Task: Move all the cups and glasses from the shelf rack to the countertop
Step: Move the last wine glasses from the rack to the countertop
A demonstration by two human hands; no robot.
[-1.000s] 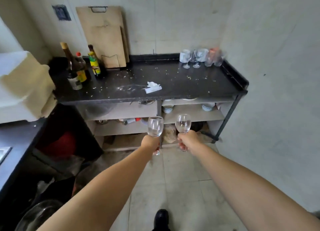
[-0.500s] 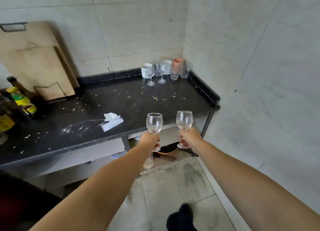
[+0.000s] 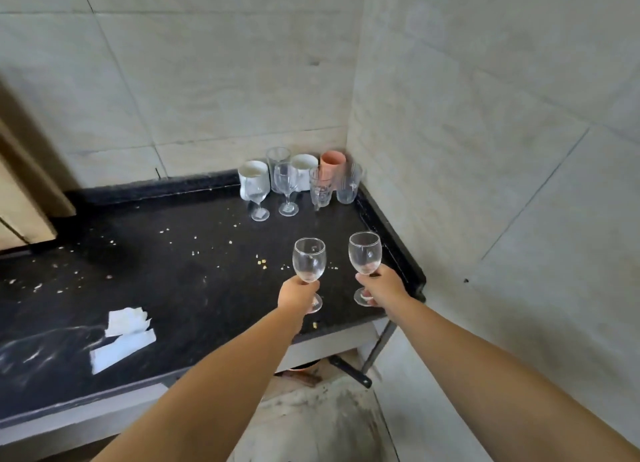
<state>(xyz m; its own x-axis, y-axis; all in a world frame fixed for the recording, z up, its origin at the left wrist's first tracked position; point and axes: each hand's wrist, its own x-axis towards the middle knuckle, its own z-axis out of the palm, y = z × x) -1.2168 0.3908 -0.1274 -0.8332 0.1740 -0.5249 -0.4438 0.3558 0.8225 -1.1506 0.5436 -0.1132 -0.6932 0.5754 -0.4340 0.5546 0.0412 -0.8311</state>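
Left hand (image 3: 298, 293) and right hand (image 3: 382, 286) each gripping a clear stemmed wine glass (image 3: 309, 266) (image 3: 365, 253) by the stem above the crumb-strewn black stone bench (image 3: 194, 288); best lowered level, feet flat, short of the clustered cups and glasses (image 3: 298, 179) in the corner.

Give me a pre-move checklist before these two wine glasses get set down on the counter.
1. Left hand grips left wine glass by the stem: ok.
2. Right hand grips right wine glass by the stem: ok.
3. Both glasses upright: ok.
4. Bare countertop ahead of the glasses, short of the cluster of cups and glasses in the corner: ok.
5. Scattered crumbs on the landing area: not ok.
6. Glasses over the counter, not the floor: ok.
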